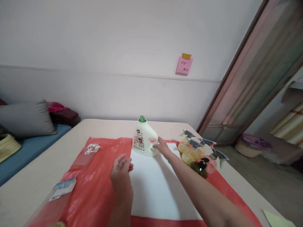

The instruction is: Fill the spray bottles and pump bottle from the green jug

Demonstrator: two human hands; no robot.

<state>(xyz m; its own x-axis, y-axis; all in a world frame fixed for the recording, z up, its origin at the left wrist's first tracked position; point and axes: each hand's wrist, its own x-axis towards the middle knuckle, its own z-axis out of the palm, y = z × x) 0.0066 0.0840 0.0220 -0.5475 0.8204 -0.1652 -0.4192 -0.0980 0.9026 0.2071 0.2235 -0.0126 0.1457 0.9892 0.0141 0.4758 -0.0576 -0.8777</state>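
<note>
A pale detergent jug (145,138) stands upright on the far part of a white sheet (151,189), with a printed label on its front and a green piece in its neck. My right hand (163,146) reaches in from the right and grips the jug's handle; part of its fingers is hidden. In front and to the left, my left hand (121,167) hovers near the white sheet's left edge, fingers loosely curled and somewhat apart, nothing visible in it. Beneath the white sheet lies a red plastic sheet (101,167).
Several spray bottles (193,153) cluster at the right, beside a dark green bottle (199,169). Two clear labelled packets (87,154) lie on the red plastic at the left. A wall bearing a pink note (184,65) rises behind the table (109,128).
</note>
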